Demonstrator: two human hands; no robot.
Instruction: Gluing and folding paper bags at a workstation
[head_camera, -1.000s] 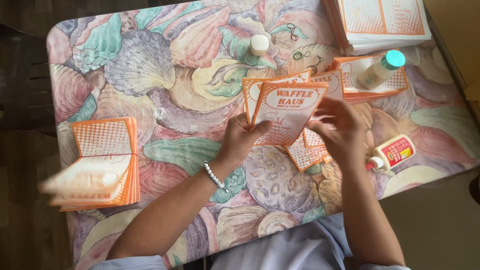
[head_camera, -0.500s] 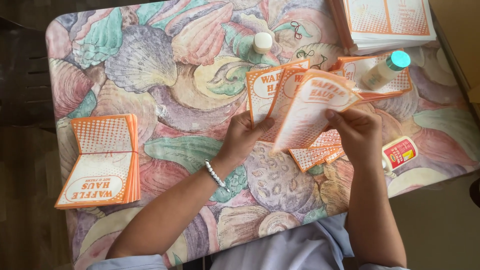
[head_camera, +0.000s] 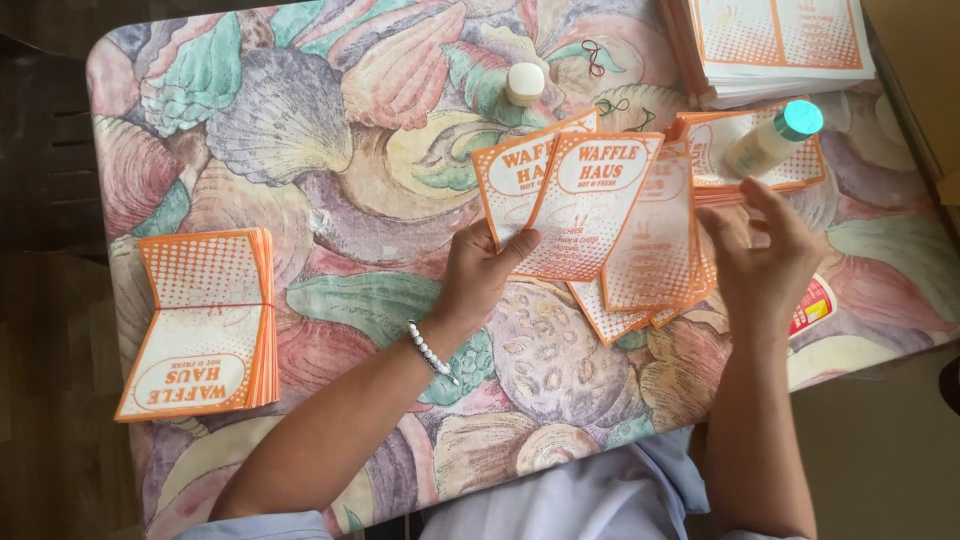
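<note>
Since half a second ago the sheet your right hand was tilting up has come to rest flat among the fanned orange-and-white leaflets, and that hand has drawn off to their right edge; your left hand has not shifted. The fan lies between your hands, just above the shell-print tablecloth, its long axes running away from you and leaning slightly right; the left hand is the nearer and the only one bearing it. Left hand: closed on the fan's lower left corner, thumb across the front sheet. Right hand: loosely open, fingers spread and curled, at or just off the outermost sheet; whether it touches I cannot tell. A bound stack of leaflets lies well apart to your left; a teal-capped bottle rests on another pile beyond your right hand.
</note>
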